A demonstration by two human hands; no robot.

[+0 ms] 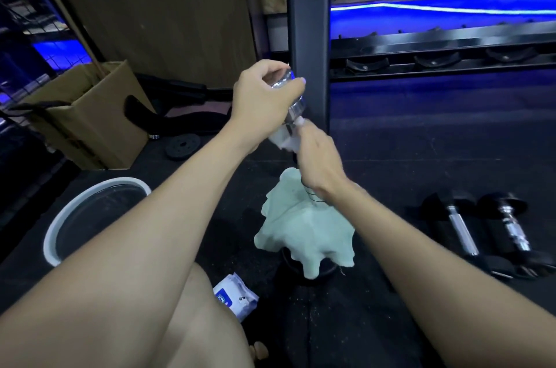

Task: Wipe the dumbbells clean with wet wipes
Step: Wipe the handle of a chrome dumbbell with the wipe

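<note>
Two hands work on one chrome dumbbell bar (293, 97) held up in front of a dark rack post (307, 36). The left hand (264, 97) grips the bar's upper end, fingers curled round it. The right hand (316, 154) pinches a white wet wipe (284, 139) wrapped round the bar's lower part. Below them a pale green cloth (304, 229) lies draped over something dark on the floor (421, 157). A wipes packet (236, 297) lies near the knee, a white bucket (60, 226) to the left, and two more dumbbells (487, 232) lie to the right.
</note>
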